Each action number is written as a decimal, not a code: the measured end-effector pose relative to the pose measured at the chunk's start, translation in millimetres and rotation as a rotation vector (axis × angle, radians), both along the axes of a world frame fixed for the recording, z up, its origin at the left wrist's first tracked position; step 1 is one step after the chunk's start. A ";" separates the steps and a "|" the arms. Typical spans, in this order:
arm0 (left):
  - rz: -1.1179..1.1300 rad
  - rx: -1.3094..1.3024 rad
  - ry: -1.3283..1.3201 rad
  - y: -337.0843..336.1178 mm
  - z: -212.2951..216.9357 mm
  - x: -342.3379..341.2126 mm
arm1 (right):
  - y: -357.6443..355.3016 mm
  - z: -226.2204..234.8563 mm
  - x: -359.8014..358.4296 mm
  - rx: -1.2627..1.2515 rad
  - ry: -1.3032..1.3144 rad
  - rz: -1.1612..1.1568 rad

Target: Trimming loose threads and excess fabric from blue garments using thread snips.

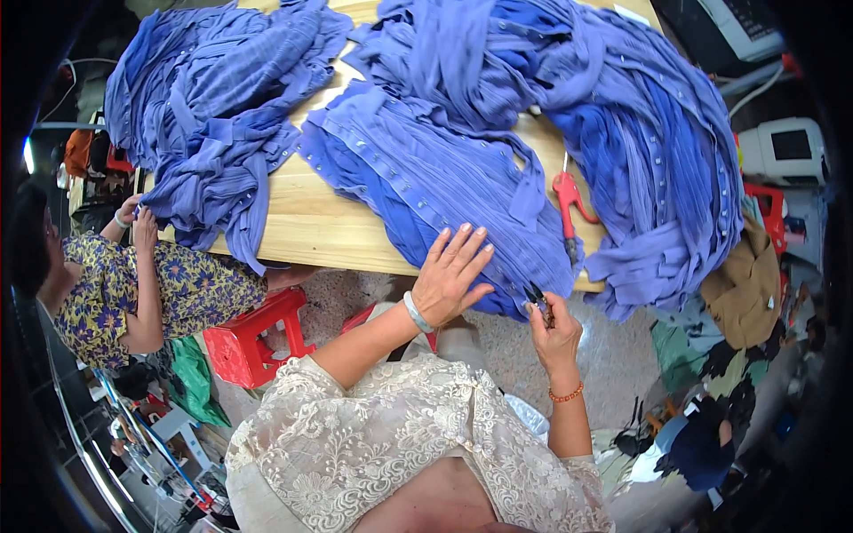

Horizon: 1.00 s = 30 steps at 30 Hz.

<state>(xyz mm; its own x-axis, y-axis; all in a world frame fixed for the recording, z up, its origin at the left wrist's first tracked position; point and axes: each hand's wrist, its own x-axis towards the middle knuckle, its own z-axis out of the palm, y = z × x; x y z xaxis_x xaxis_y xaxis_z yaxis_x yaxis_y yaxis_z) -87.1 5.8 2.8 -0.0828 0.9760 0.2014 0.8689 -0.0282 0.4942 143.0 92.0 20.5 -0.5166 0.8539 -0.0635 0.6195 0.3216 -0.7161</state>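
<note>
We rest our left hand [449, 271] flat, fingers spread apart, on the blue button-placket strips [444, 182] that lie fanned across the near edge of the wooden desk [306, 222]. It presses the cloth down and grips nothing. Our right hand [553, 333] sits just off the desk edge, fingers closed together around small thread snips [538, 300], whose dark tips touch the hem of the same blue cloth where it hangs over the edge.

We judge that we are at the trimming step: one piece is held taut and the snips are set at its lower end. The next cut seems to call for the left hand keeping the fabric flat while the right works the blades close to the seam without nicking the cloth.

Red-handled scissors [567, 200] lie on the desk just beyond our right hand, between the strips and a large heap of blue garments [657, 151] to the right. Another blue pile [213, 98] covers the far left of the desk, where a seated person in a floral top [133, 284] handles its edge, with a red plastic stool [253, 342] beside them.
</note>
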 end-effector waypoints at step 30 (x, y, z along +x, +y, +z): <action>0.172 0.071 -0.079 12.5 -76.1 -314.7 | 56.2 3.6 -275.5 -0.073 -0.144 0.072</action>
